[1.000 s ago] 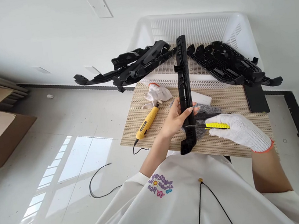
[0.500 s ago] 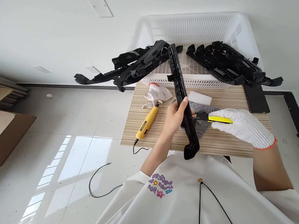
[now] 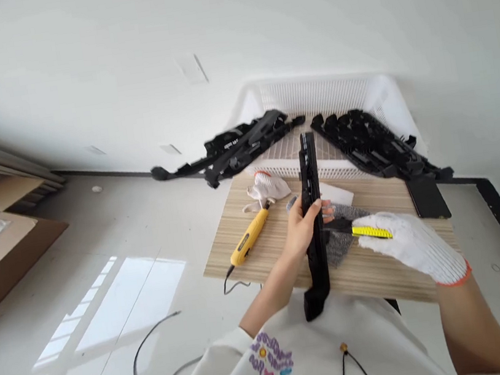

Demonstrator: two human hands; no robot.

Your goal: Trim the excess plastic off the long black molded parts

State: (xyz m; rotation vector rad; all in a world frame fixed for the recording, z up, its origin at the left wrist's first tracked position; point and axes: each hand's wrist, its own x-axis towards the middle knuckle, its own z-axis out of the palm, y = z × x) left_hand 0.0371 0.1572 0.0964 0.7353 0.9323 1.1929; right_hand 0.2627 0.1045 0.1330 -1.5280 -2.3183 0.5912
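Note:
My bare left hand (image 3: 301, 227) is wrapped round the middle of a long black plastic trim piece (image 3: 307, 173), which stands nearly lengthwise in front of me. In its white knitted glove, my right hand (image 3: 394, 235) grips a utility knife (image 3: 371, 232) with a yellow and black handle. The knife's dark front end points left and meets the trim piece's right edge just below my left fingers; its tip is hidden or too blurred to make out. Under both hands lies a grey cloth (image 3: 340, 248), with a white pad (image 3: 337, 194) behind it.
On the wooden table (image 3: 262, 272) lie a yellow corded tool (image 3: 251, 237), a white glove (image 3: 269, 188) and a black phone-like slab (image 3: 428, 198). Behind, a white plastic basket (image 3: 324, 87) carries black trim pieces (image 3: 371, 142) (image 3: 248, 144) that overhang both sides. A cardboard box (image 3: 18, 257) sits left.
My view has tilted up, so everything sits lower in the picture. The trim piece has turned in my left hand, showing a narrower side. Both hands keep their hold.

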